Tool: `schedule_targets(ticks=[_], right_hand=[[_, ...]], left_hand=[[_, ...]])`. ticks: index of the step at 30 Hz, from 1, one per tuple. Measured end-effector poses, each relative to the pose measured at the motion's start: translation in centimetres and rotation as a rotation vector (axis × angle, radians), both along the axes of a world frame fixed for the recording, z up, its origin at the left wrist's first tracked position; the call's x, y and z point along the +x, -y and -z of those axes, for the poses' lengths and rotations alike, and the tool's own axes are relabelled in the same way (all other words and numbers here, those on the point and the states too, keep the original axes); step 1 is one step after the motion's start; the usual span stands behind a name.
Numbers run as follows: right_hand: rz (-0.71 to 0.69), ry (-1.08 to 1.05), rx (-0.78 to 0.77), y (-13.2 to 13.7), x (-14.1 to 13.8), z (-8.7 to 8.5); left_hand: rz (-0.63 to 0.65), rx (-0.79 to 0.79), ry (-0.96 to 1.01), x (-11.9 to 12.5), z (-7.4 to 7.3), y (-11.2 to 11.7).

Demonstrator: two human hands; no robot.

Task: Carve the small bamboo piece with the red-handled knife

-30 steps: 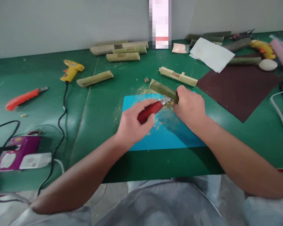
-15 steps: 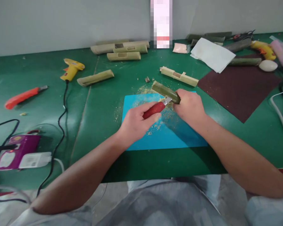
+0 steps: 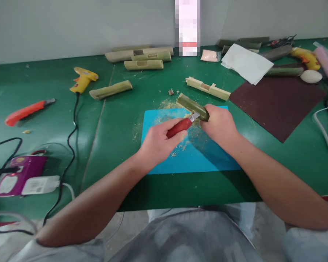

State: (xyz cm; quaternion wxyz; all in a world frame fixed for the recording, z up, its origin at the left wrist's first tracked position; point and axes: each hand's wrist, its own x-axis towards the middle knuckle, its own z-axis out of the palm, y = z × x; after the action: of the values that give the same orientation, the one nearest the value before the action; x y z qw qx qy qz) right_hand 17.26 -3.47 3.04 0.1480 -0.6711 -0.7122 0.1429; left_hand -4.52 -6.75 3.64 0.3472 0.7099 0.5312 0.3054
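Note:
My left hand (image 3: pixel 162 140) is closed round the red handle of a short-bladed carving knife (image 3: pixel 179 127). The knife's metal blade meets the near side of a green bamboo piece (image 3: pixel 190 103). My right hand (image 3: pixel 220 120) grips that bamboo at its right end, so this end is partly hidden by the fingers. Both hands are over a blue sheet (image 3: pixel 202 156) strewn with pale shavings and dust. Just beyond the bamboo lies a pale bamboo piece with a notch cut in it (image 3: pixel 218 92).
Several bamboo pieces (image 3: pixel 143 65) lie along the back. To the left are a yellow glue gun (image 3: pixel 83 80), an orange-red cutter (image 3: pixel 26 112) and a purple power box (image 3: pixel 19 173) with cables. Dark brown sandpaper (image 3: pixel 278 105) and white paper (image 3: pixel 246 63) lie to the right.
Hardly anything differs. Both hands keep their grips, and the blade stays against the bamboo. The whole view has shifted very slightly.

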Motion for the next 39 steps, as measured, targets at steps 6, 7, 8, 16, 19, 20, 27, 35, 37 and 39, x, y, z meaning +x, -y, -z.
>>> schedule_targets(ticks=[6, 7, 8, 16, 19, 20, 27, 35, 37, 39], right_hand=[[-0.042, 0.208, 0.139, 0.2, 0.2, -0.2], [-0.051, 0.232, 0.142, 0.1, 0.2, -0.4], [-0.058, 0.249, 0.134, 0.1, 0.2, -0.6], [0.024, 0.17, 0.07, 0.2, 0.4, -0.2], [0.029, 0.066, 0.05, 0.2, 0.3, -0.1], [0.034, 0.018, 0.024, 0.2, 0.3, -0.2], [0.023, -0.338, -0.151, 0.2, -0.1, -1.0], [0.001, -0.368, -0.205, 0.1, -0.3, -0.8], [-0.002, -0.237, -0.14, 0.1, -0.4, -0.3], [-0.021, -0.11, -0.081, 0.3, -0.6, 0.3]], left_hand=[[0.002, -0.073, 0.091, 0.4, -0.3, 0.4], [0.008, -0.114, 0.138, 0.4, -0.4, 0.5], [0.017, -0.158, 0.182, 0.5, -0.6, 0.6], [0.002, -0.17, 0.381, 0.4, -0.7, 1.2], [0.009, -0.115, 0.428, 0.3, -0.5, 1.5], [0.011, -0.101, 0.437, 0.2, -0.5, 1.5], [-0.013, -0.024, 0.413, 0.0, -0.9, 1.6], [0.024, 0.067, 0.4, -0.7, 0.2, 1.5], [0.058, 0.115, 0.393, -0.9, 0.6, 1.4], [0.085, 0.165, 0.332, -1.0, 0.5, 1.4]])
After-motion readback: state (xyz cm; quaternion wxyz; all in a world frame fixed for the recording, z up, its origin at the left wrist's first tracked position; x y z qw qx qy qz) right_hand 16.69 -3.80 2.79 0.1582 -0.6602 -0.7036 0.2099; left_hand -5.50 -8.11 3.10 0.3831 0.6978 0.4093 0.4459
